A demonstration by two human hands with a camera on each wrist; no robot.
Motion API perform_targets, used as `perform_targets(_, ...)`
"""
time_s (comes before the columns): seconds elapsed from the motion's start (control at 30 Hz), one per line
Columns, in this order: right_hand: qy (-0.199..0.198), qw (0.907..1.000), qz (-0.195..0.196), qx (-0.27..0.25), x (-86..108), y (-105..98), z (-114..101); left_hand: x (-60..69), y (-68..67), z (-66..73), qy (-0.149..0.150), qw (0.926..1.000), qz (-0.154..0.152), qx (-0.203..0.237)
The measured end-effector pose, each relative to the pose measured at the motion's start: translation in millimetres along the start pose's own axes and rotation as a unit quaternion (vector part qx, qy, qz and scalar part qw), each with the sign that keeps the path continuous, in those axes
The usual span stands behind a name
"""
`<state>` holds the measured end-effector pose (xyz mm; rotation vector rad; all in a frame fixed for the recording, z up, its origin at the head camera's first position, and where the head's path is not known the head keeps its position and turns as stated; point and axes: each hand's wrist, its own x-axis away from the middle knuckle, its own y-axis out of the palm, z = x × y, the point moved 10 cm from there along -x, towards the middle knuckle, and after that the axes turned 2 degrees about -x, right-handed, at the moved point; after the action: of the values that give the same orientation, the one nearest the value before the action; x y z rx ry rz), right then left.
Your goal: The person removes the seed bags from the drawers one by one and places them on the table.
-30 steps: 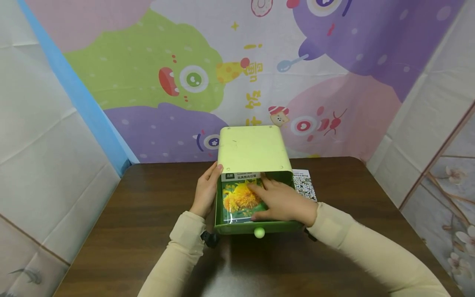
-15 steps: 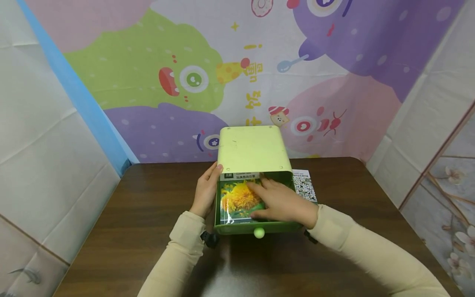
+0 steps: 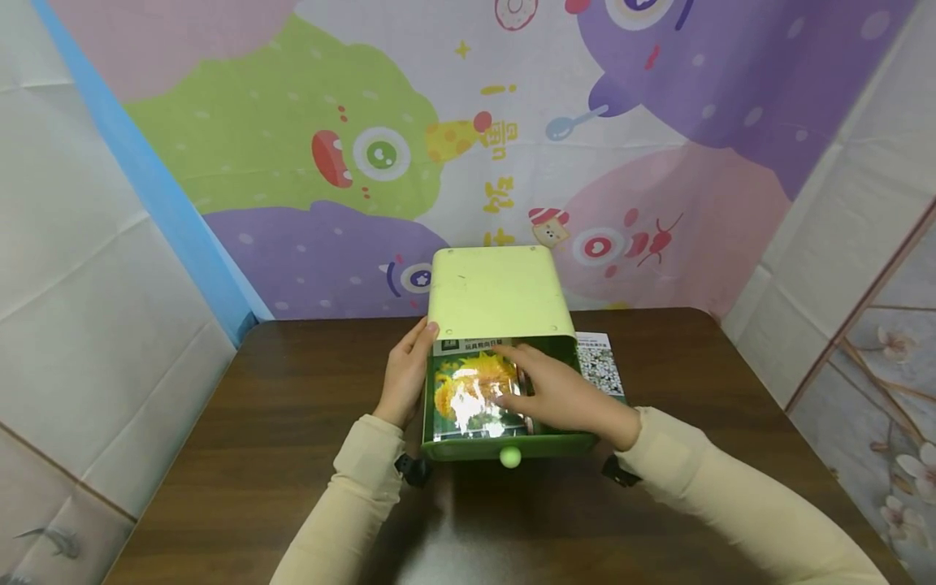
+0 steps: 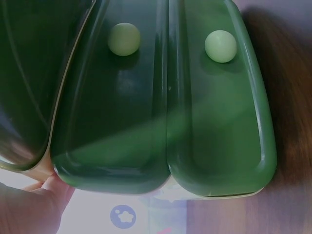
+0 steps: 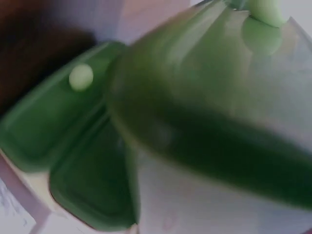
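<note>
A small drawer cabinet (image 3: 497,292) with a pale yellow-green shell stands on the table. Its top drawer (image 3: 468,449), green with a round knob, is pulled out. Inside lies a glossy seed packet (image 3: 449,406) printed with yellow flowers, glare across its picture. My left hand (image 3: 404,374) rests against the cabinet's left side, thumb at the shell's front edge, fingers along the wall. My right hand (image 3: 559,390) reaches into the drawer over the packet's right part, with thumb and forefinger extended across its face. Its other fingers are hidden.
A second packet (image 3: 601,366) with small white flowers lies on the brown table (image 3: 292,455), right of the cabinet. Two closed drawers (image 4: 112,122) sit below the pulled-out one. A printed cloth (image 3: 329,106) hangs behind. The right wrist view is blurred.
My right hand has shifted slightly to the right and up, its thumb and forefinger showing more above the packet. The packet's glare has grown and more of its right edge shows. My left hand stays put.
</note>
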<state>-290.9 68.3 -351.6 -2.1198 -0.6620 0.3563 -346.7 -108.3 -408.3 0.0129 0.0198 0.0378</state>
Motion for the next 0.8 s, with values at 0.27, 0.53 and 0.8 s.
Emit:
perform_targets(0.27,0.063,0.9767,0.005,-0.205,1.1,1.1,19.3,1.2,1.0,1.5,0.002,1.0000,-0.004,0.003)
perform_targets(0.53,0.109,0.9583,0.040,-0.261,0.4,-5.0,33.3,0.0,-0.2,3.2,0.013,0.9991,0.009,-0.040)
perform_targets(0.8,0.138,0.9314,0.004,-0.337,-0.7,2.1,35.9,-0.7,-0.8,1.2,0.012,0.9990,0.008,-0.042)
